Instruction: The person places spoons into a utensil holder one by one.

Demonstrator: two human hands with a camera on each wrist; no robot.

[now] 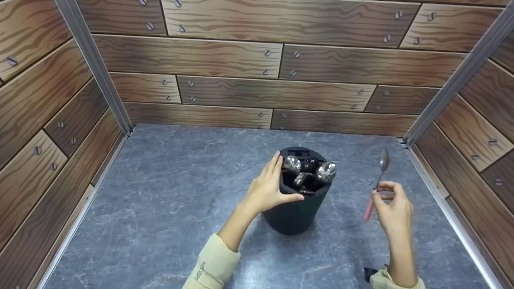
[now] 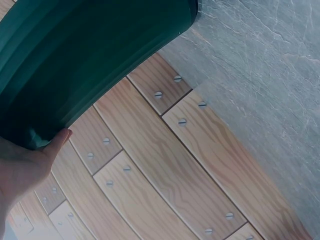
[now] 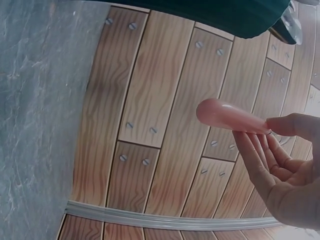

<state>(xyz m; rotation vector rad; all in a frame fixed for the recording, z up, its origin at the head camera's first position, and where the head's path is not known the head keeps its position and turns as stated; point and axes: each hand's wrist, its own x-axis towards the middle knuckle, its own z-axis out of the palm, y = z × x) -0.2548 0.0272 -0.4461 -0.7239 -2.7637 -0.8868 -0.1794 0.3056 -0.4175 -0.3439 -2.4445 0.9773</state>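
A dark green utensil holder [image 1: 292,216] stands on the grey tabletop, slightly tilted in the head view. Several shiny spoons [image 1: 326,171] stick out of its top, bowls up. My left hand [image 1: 267,188] holds the holder near its rim, the thumb across the near side and the fingers along the left side. In the left wrist view the thumb lies against the green wall [image 2: 95,55]. To the right of the holder, my right hand [image 1: 395,206] pinches a spoon with a pink handle [image 3: 230,116] between thumb and fingers. Its metal bowl [image 1: 384,159] points up and away.
The marbled grey tabletop [image 1: 160,200] is enclosed by wood-patterned walls [image 1: 225,60] at the back and both sides. Metal strips [image 1: 453,216] run along the edges and corners. A small black object [image 1: 369,274] shows by the right sleeve.
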